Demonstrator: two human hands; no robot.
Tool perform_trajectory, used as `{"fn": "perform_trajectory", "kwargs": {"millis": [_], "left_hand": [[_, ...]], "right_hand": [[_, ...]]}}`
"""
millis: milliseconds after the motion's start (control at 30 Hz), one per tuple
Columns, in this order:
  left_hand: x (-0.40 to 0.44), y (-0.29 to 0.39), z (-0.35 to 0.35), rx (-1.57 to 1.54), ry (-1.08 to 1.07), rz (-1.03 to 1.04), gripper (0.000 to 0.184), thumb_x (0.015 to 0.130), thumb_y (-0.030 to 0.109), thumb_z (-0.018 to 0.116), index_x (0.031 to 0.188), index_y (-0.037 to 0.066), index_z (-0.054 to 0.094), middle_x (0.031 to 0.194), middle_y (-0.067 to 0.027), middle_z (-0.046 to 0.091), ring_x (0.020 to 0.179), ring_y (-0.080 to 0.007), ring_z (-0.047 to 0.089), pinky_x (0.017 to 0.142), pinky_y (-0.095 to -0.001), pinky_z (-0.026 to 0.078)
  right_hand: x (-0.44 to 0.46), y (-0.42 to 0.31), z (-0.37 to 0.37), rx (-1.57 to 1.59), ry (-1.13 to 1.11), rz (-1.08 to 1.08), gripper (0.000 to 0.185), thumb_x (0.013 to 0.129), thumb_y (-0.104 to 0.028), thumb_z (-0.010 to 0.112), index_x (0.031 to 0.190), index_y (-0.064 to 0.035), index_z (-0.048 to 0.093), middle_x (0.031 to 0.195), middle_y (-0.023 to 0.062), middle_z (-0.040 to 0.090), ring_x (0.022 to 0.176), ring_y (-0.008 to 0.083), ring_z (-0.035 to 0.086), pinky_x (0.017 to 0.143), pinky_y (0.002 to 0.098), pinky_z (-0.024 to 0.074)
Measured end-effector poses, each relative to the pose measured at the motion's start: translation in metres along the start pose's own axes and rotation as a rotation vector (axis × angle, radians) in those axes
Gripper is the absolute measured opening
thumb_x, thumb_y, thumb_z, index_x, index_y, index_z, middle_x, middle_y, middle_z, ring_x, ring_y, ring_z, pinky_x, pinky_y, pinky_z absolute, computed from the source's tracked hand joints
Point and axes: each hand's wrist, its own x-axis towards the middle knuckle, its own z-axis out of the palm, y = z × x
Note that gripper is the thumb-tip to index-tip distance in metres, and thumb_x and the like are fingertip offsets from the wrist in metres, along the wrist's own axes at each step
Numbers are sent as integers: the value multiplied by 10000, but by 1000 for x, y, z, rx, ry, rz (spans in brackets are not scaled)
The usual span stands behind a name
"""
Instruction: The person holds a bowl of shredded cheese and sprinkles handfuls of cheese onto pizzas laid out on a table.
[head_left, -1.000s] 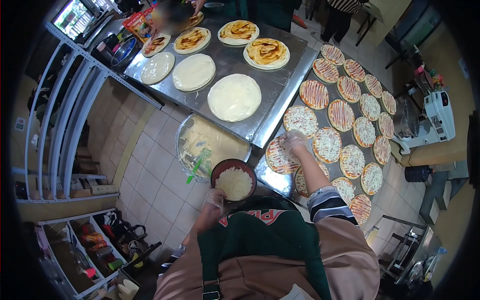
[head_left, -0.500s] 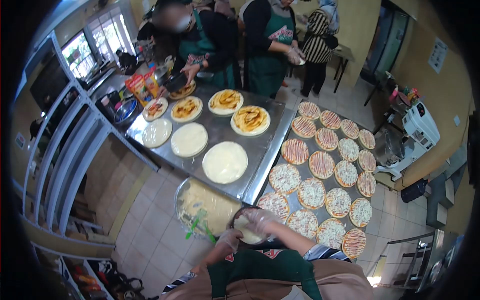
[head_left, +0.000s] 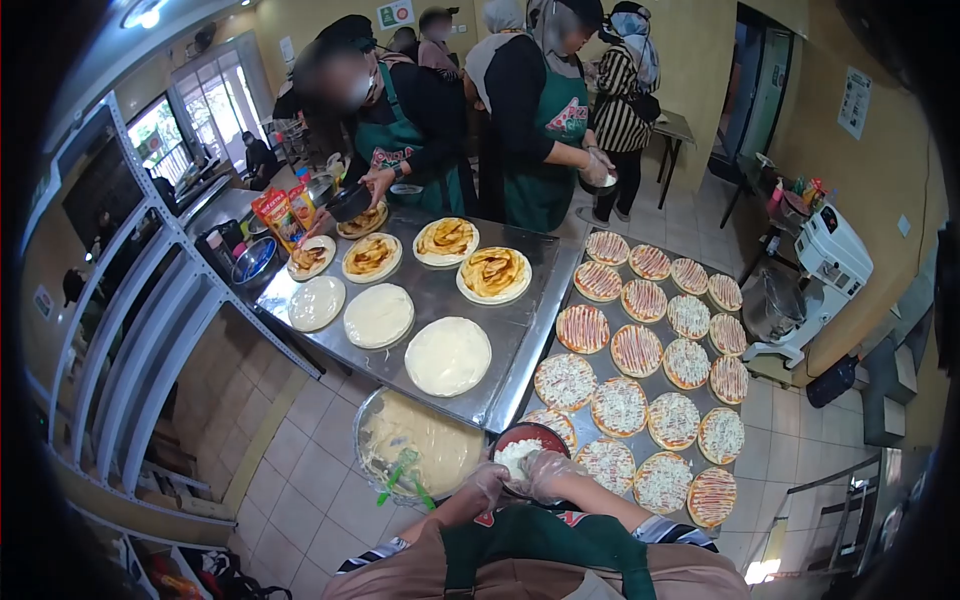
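Observation:
A dark red bowl (head_left: 530, 432) of white shredded topping (head_left: 516, 455) is near the body, below the corner of the steel table. My left hand (head_left: 487, 480), in a clear glove, is closed on the bowl's left rim. My right hand (head_left: 550, 472), also gloved, is at the bowl's right side over the topping; its fingertips are hidden, so its grip is unclear. Beside the bowl lie rows of small pizzas (head_left: 619, 407), some with white shreds, others with red and white stripes. One pizza (head_left: 553, 427) is partly covered by the bowl.
The steel table (head_left: 510, 345) holds plain white rounds (head_left: 448, 356) and brown-swirled rounds (head_left: 494, 275). Left of the bowl is a basin (head_left: 425, 440) of pale batter with a green tool. Two co-workers (head_left: 415, 120) (head_left: 540, 130) stand behind the table. A mixer (head_left: 825, 270) is at right.
The view has tilted up, showing more of the co-workers. My right hand has come from the pizzas to the bowl, and the bowl with my left hand has moved right, closer to the pizzas.

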Motion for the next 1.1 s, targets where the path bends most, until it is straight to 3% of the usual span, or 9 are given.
{"fn": "perform_trajectory", "kwargs": {"millis": [100, 300, 400, 467, 633, 800, 867, 900, 1100], "left_hand": [[10, 1, 22, -19, 20, 4, 589, 626, -11, 536, 1154, 125, 314, 1000, -130, 458, 899, -299, 497, 685, -390, 482], [-1, -17, 14, -85, 89, -93, 630, 623, -23, 518, 1181, 149, 281, 1023, -136, 446, 907, -314, 494, 677, -410, 489], [-5, -25, 16, -123, 131, -169, 651, 621, -28, 509, 1195, 161, 265, 1035, -140, 440, 912, -321, 493, 673, -420, 492], [-15, -27, 2, -148, 153, -204, 665, 620, -32, 503, 1204, 169, 254, 1043, -142, 436, 914, -326, 492, 671, -426, 494], [-31, -35, -6, -213, 208, -266, 701, 618, -41, 488, 1226, 188, 227, 1063, -148, 426, 921, -337, 490, 664, -443, 500], [-54, -27, -4, -278, 276, -304, 730, 615, -49, 476, 1244, 204, 206, 1079, -152, 418, 927, -347, 488, 659, -456, 505], [-71, 21, 5, -533, 471, -524, 722, 614, -53, 463, 1222, 261, 233, 1144, -157, 363, 937, -391, 474, 656, -553, 478], [-85, 11, -15, -686, 295, -587, 453, 679, 52, 458, 1113, 91, 334, 1128, -144, 384, 1068, -326, 408, 802, -496, 455], [-113, 15, -23, -617, 390, -428, 431, 666, 53, 444, 1089, 36, 366, 1108, -155, 422, 1030, -297, 455, 848, -488, 425]], "right_hand": [[-2, 3, 0, 228, -160, -62, 394, 743, -476, 483, 1005, -194, 571, 927, 148, 590, 860, 328, 562, 756, 379, 438], [-6, 7, -12, 390, -80, -48, 285, 726, -379, 521, 973, -259, 598, 990, 65, 591, 944, 257, 546, 808, 366, 424], [17, 37, 18, 440, 184, -282, 277, 668, -265, 597, 926, -168, 623, 924, 97, 604, 858, 250, 570, 787, 325, 434], [21, 37, 6, 566, 56, -167, 291, 649, -160, 617, 937, -117, 614, 932, 80, 601, 821, 237, 576, 757, 316, 445], [35, 63, 21, 1736, -186, 18, 329, 673, -31, 627, 979, 51, 537, 925, 89, 577, 797, 168, 564, 721, 261, 450], [52, 98, 22, 1662, 35, 154, 306, 717, -84, 610, 985, 41, 532, 931, 101, 581, 813, 173, 564, 721, 278, 447], [62, 103, 16, 1602, 114, 227, 267, 739, -96, 604, 970, 25, 547, 904, 109, 593, 824, 176, 566, 717, 270, 449], [67, 103, 13, 1352, 70, 265, 261, 734, -101, 605, 972, 1, 569, 922, 102, 594, 825, 171, 563, 711, 264, 445], [104, 106, 25, 253, 30, 11, 274, 697, -141, 601, 969, -122, 624, 918, 83, 610, 755, 168, 566, 688, 277, 441]]}}
